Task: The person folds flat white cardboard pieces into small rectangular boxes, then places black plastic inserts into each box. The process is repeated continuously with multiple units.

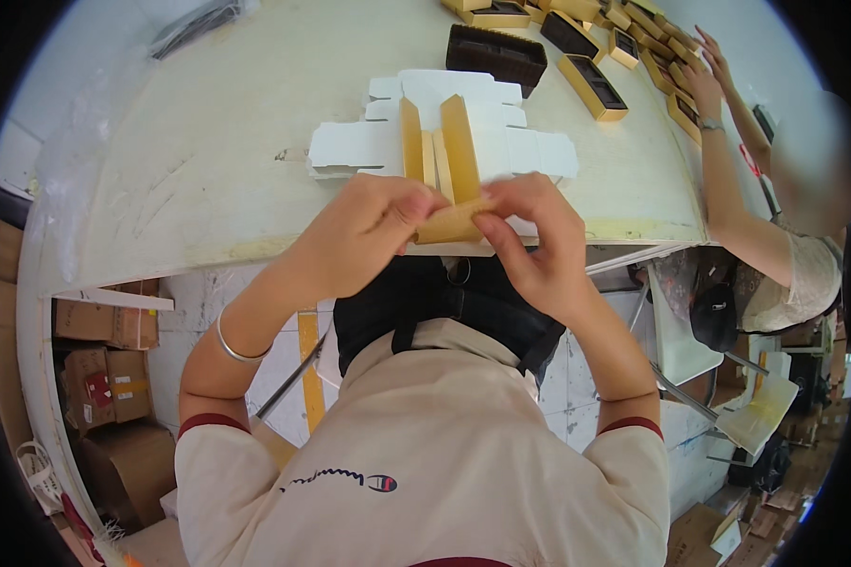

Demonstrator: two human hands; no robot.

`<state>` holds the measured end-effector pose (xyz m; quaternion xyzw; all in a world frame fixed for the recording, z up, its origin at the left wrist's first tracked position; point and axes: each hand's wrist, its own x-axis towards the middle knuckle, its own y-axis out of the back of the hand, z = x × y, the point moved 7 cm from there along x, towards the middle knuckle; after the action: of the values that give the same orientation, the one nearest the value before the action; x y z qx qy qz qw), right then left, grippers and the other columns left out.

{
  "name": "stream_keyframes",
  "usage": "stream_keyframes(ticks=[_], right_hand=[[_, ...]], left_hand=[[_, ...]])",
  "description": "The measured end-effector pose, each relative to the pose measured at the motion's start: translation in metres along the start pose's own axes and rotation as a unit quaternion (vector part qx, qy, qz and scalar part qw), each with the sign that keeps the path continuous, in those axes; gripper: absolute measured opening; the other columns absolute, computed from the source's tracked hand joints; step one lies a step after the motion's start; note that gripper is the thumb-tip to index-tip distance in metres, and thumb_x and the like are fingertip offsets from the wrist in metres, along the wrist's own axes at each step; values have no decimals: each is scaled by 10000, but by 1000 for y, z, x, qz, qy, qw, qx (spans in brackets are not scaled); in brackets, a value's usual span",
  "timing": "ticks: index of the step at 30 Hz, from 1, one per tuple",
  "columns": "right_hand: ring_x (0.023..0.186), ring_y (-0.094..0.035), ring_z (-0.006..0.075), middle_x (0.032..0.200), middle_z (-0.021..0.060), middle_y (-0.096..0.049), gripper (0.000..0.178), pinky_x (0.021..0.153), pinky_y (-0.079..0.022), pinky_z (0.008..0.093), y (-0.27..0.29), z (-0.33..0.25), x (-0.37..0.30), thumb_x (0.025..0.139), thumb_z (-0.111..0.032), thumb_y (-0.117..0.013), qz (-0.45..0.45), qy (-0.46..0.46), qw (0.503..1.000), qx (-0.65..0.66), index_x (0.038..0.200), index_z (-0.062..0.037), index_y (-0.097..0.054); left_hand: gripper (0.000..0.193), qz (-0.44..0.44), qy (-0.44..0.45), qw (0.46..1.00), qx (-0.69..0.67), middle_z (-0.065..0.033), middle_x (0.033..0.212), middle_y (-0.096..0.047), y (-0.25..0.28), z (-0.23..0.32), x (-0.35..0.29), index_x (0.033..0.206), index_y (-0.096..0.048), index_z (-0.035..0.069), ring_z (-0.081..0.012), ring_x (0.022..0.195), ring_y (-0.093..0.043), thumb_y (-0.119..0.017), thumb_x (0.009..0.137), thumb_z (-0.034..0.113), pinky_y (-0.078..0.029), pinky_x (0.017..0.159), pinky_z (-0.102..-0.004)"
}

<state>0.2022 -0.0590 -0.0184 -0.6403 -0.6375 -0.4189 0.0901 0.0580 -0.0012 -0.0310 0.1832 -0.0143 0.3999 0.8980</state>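
At the centre of the frame, my left hand point(373, 225) and right hand point(541, 236) pinch the near end of a gold carton point(460, 151) between them; its walls stand just beyond, over white cardboard blanks point(357, 146) on the desk point(208, 175).

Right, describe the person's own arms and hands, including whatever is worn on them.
Short cream sleeves end in dark red trim, leaving the forearms bare. A thin, plain silver bangle circles the left forearm; none shows on the right forearm. The left hand and right hand are both ungloved.
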Motion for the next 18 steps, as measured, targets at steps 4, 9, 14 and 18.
stream_keyframes(ticks=[4, 9, 14, 18], right_hand=[[779, -589, 231, 1012, 118, -592, 246, 637, -473, 325, -2, 0, 9, 747, 70, -693, 40, 24, 998, -33, 957, -14, -595], [751, -525, 225, 999, 92, -576, 286, 637, -434, 317, -8, -11, 8, 708, 8, -728, 16, 86, 982, -165, 976, -36, -641], [723, -493, 228, 908, 53, -551, 252, 614, -382, 332, -14, -18, 3, 687, -63, -720, -21, 157, 950, -271, 926, -36, -642], [723, -507, 246, 845, 66, -537, 166, 630, -383, 354, -22, -6, 6, 693, -31, -690, -115, 112, 958, -239, 840, -37, -613]], left_hand=[[206, 14, 19, 999, 22, -60, 758, -562, -4, 2, -1, 1073, -526, 31, -171, 560, -512, -580, 938, 177, -416, 546, -273], [284, 84, -73, 994, -1, -83, 976, -539, -7, 5, 2, 1140, -436, 55, -186, 612, -536, -598, 913, 109, -427, 560, -305], [164, 101, -151, 971, 154, -90, 1084, -505, -12, 13, -4, 1036, -515, 22, -110, 654, -532, -584, 889, 3, -447, 581, -235], [95, 99, -109, 965, 217, -94, 877, -565, -18, 13, -14, 905, -570, 12, -206, 631, -557, -634, 836, 10, -447, 561, -286]])
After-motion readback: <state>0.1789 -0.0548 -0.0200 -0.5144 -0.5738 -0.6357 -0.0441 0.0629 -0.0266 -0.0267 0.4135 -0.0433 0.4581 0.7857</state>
